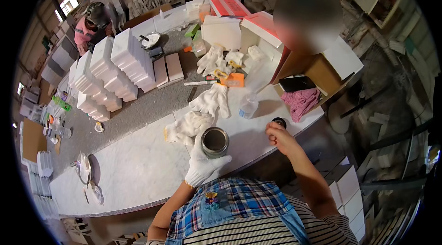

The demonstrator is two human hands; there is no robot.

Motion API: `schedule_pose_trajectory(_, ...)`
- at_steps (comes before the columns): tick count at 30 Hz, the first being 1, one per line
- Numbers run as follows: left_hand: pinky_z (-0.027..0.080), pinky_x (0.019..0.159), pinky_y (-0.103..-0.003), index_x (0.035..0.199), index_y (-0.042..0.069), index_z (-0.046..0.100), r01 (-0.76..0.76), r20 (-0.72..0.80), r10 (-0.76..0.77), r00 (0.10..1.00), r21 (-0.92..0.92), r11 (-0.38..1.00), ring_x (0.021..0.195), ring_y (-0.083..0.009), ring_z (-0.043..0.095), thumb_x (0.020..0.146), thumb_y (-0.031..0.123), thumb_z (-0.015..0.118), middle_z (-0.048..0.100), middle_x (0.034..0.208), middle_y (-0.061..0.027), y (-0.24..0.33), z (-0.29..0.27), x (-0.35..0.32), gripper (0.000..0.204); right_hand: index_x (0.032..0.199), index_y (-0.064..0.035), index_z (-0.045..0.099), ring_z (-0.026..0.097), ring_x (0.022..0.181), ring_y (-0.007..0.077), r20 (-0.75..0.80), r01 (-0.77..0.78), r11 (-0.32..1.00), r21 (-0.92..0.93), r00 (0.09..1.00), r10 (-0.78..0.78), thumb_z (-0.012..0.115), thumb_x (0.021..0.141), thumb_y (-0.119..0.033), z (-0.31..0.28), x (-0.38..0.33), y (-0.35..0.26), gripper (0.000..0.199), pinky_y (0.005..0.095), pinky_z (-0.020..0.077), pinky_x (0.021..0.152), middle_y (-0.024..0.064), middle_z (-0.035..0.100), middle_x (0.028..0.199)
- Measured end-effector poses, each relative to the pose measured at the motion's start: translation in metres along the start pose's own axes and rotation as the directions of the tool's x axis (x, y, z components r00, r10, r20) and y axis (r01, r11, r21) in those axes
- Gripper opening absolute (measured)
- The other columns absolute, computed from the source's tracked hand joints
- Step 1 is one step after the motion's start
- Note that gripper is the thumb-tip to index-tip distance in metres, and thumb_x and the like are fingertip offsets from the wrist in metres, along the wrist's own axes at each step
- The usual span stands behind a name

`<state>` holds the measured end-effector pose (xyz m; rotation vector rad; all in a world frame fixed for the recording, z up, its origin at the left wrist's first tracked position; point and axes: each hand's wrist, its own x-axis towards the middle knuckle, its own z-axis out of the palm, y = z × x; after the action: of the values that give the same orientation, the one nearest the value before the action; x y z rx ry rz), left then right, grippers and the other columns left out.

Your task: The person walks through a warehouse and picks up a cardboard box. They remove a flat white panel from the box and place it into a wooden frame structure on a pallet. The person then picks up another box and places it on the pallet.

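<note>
My left hand (202, 164), in a white knitted glove, is wrapped round an open metal cup (215, 141) and holds it upright over the table's front edge. The cup has a steel rim and a dark inside. My right hand (282, 138) is bare, with its fingers curled, near the table's right end. Just beyond its knuckles is a round black lid (279, 121), partly covered by the hand. Whether the curled fingers hold anything is hidden. White gloves (189, 126) lie just past the cup, and a clear plastic bottle (248, 106) stands between them and my right hand.
Tall stacks of white tiles (131, 58) stand at the left. A cardboard box (317, 67) holds a phone (297, 84) and a pink cloth (301, 102). More gloves (212, 61) lie farther back. A metal bowl (84, 169) rests at left. Another person (90, 26) works far left.
</note>
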<state>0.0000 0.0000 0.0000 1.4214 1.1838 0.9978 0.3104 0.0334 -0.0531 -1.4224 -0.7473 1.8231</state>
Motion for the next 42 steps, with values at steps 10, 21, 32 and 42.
schedule_pose_trajectory(10,0.045,0.102,-0.035,0.138,0.002,0.039,-0.079,0.012,0.079,0.997,-0.009,0.997,0.119,-0.0204,0.056,0.061,0.019,0.090,0.058,0.128,-0.0117,-0.010,0.026,0.031,0.094,0.121,0.0002,0.052,0.063,0.073,0.0154,0.021,0.284,0.937,-0.203,0.958,-0.286,0.063,0.096,-0.018,0.030,-0.035,-0.071,0.034,0.0277,0.0509,0.062,0.0099,0.065,0.099)
schedule_pose_trajectory(21,0.044,0.103,-0.033,0.147,0.004,0.031,-0.260,0.199,0.208,0.958,0.286,0.922,0.123,-0.0256,0.054,0.069,0.011,0.080,0.054,0.133,-0.0155,-0.020,-0.016,0.028,0.092,0.104,-0.0062,0.066,0.051,0.070,0.0135,0.190,0.486,0.249,-0.838,0.686,-0.702,0.077,0.075,-0.009,0.053,-0.001,-0.136,0.031,0.0285,0.0445,0.063,0.0042,0.058,0.096)
schedule_pose_trajectory(32,0.047,0.096,-0.037,0.132,0.003,0.051,-0.241,0.279,0.141,0.950,0.366,0.899,0.112,-0.0286,0.060,0.078,0.032,0.075,0.062,0.123,-0.0167,0.015,-0.024,0.133,0.066,0.116,-0.0049,0.066,0.063,0.086,0.0253,0.376,0.487,0.095,-0.868,0.770,-0.515,0.072,0.080,-0.008,0.064,0.015,-0.151,0.037,0.0348,0.0501,0.079,0.0110,0.061,0.103)
schedule_pose_trajectory(42,0.047,0.094,-0.038,0.129,0.002,0.051,-0.154,0.624,-0.040,0.780,0.255,0.955,0.107,-0.0300,0.061,0.065,0.043,0.082,0.062,0.116,-0.0168,-0.002,0.055,0.204,0.082,0.119,-0.0034,0.064,0.063,0.096,0.0340,0.577,0.557,-0.183,-0.810,0.702,-0.418,0.067,0.084,-0.009,0.057,0.017,-0.162,0.035,0.0403,0.0503,0.082,0.0172,0.065,0.106)
